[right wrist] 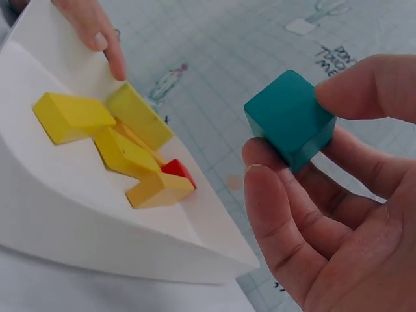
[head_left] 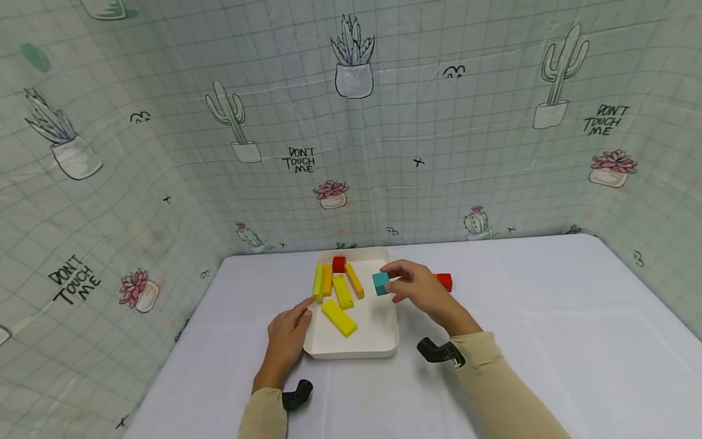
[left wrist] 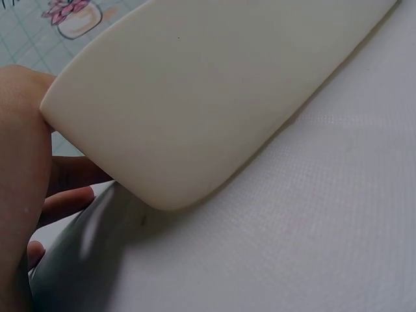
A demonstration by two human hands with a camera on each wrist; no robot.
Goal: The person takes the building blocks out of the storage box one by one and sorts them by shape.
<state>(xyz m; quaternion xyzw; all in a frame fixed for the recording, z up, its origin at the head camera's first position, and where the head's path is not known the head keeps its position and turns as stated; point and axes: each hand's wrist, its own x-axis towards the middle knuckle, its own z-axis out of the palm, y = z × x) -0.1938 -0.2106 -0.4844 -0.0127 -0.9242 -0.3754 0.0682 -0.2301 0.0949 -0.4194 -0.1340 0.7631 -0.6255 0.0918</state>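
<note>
A teal cube [right wrist: 289, 117] is pinched between the thumb and fingers of my right hand [head_left: 419, 289], over the right side of a white tray [head_left: 367, 347]. My left hand [head_left: 287, 335] holds the tray's left side, with fingertips over the rim in the right wrist view and other fingers by the outer wall in the left wrist view. Inside the tray lie several yellow and orange-yellow blocks, among them a yellow block [head_left: 339, 317] towards the front and another yellow block [head_left: 342, 291] behind it. A red cube [head_left: 339, 264] sits near the tray's far edge.
A red block [head_left: 445, 281] lies on the white-covered table [head_left: 537, 341] right of the tray, partly hidden behind my right hand. A cloth backdrop [head_left: 395, 128] printed with cacti and a grid hangs behind and beside the table.
</note>
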